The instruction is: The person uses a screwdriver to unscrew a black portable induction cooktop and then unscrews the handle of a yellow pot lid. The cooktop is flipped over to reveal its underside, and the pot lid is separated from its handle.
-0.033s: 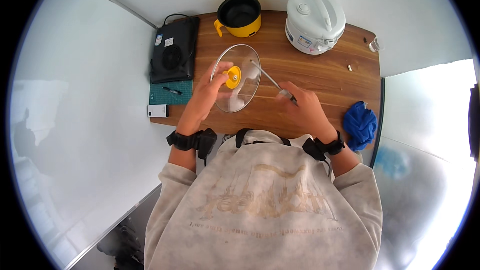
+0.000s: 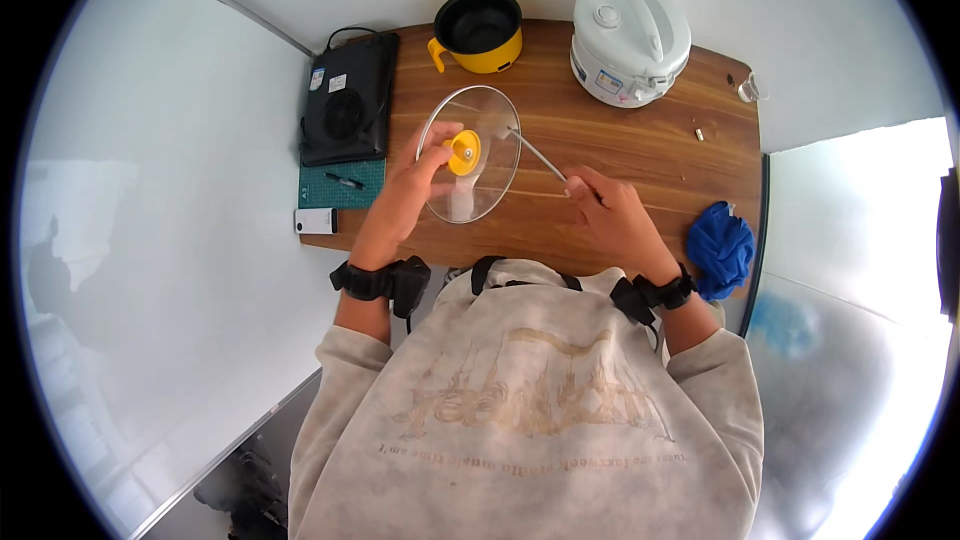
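Closest in is a pale, blotchy sweatshirt (image 2: 540, 390), then 2 black wrist straps (image 2: 365, 280), 1 per arm. Take the glass lid (image 2: 492, 145) as the middle of the clock, 12 pointing away from the sweatshirt. There's a bunched-up blue cloth (image 2: 720, 250) well off at 4 o'clock and a white, phone-like slab (image 2: 316, 222) at 8. Right hand (image 2: 612, 215) sits near 4 too, thumb and fingers pinched snugly on a thin metal rod (image 2: 540, 157). The rod slants toward 10 or 11 and its tip overlaps the lid's edge; can't tell if they're touching. Left hand (image 2: 400, 195) is at 8, fingers curled in by the yellow knob (image 2: 460, 152), holding the lid tilted over the wooden table (image 2: 590, 135). Green mat (image 2: 368, 190) with a dark pen (image 2: 345, 182) on it, roughly 9. Farther back: flat black appliance (image 2: 345, 100) at 10, chunky white cooker (image 2: 630, 30) at 2, yellow pot (image 2: 488, 62) at 12.
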A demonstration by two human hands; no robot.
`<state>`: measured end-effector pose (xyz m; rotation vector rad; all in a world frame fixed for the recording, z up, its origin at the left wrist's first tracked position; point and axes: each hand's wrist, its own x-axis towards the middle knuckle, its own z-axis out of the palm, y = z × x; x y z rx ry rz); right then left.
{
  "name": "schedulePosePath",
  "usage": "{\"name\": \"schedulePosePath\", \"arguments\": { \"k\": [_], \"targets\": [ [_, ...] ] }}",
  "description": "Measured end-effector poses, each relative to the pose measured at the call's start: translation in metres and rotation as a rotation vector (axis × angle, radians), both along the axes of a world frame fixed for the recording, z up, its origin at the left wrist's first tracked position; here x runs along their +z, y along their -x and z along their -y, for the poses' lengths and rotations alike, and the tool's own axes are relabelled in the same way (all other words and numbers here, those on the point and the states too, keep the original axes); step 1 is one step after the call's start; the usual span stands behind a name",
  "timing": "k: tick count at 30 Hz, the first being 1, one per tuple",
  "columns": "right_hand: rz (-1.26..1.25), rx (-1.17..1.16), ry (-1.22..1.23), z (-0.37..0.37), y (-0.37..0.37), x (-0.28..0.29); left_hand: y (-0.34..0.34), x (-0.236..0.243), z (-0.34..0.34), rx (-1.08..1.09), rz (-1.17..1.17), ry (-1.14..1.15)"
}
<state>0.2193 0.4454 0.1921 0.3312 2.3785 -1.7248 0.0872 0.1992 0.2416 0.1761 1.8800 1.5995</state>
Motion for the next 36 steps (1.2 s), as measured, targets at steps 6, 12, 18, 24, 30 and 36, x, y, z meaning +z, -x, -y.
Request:
{"name": "schedulePosePath", "arguments": {
  "k": [6, 12, 18, 24, 30, 36],
  "targets": [
    [-0.122, -0.152, 0.138, -0.005, -0.013, 0.001, 0.001, 0.003, 0.002, 0.026, -0.012, -0.086],
    [-0.253, -0.09, 0.154, -0.001, -0.019, 0.019, -0.003, 0.007, 0.0, 0.044, -0.037, -0.105],
    [-0.189, -0.097, 0.09, 0.004, -0.017, 0.026, -0.008, 0.015, -0.004, 0.029, -0.073, -0.058],
    [-0.19, -0.097, 0.088, 0.007, -0.016, 0.03, -0.01, 0.017, -0.005, 0.03, -0.087, -0.06],
    [-0.205, -0.091, 0.08, 0.008, -0.016, 0.032, -0.008, 0.016, -0.005, 0.022, -0.07, -0.084],
    [-0.301, -0.095, 0.048, 0.01, -0.016, 0.03, -0.008, 0.014, -0.007, 0.071, -0.046, -0.127]
  ]
}}
